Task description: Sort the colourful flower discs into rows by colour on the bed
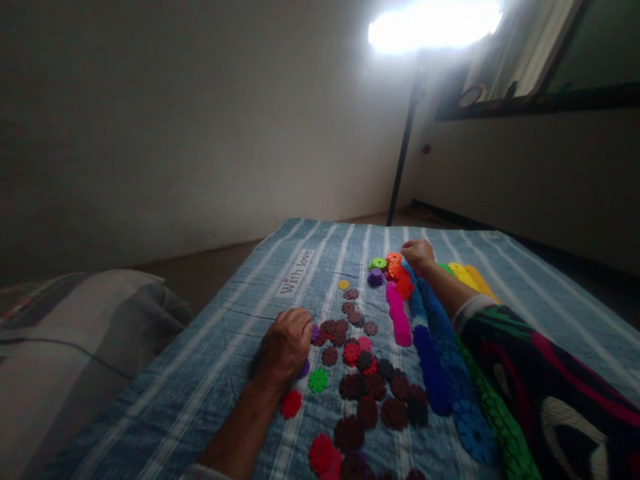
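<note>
My left hand [286,341] rests on the striped cloth with its fingers curled down. Purple notched discs [303,369] show beside its fingertips; what the fingers hold, if anything, is hidden. To its right lie a green disc [318,381], a red disc [291,404] and several loose brown discs [374,385]. My right hand [419,255] is closed at the far end of the light blue row [417,303], its fingers bent together over something I cannot make out. Beside it are orange discs [400,277], a lime disc [377,263] and a purple disc [376,277].
Overlapping discs form long rows: magenta [399,315], dark blue [433,373], green [500,413] and yellow [467,275]. The blue striped cloth [235,320] covers the surface. A lit lamp [435,27] stands behind it on a dark pole [403,157]. Grey-white fabric [90,353] lies at left.
</note>
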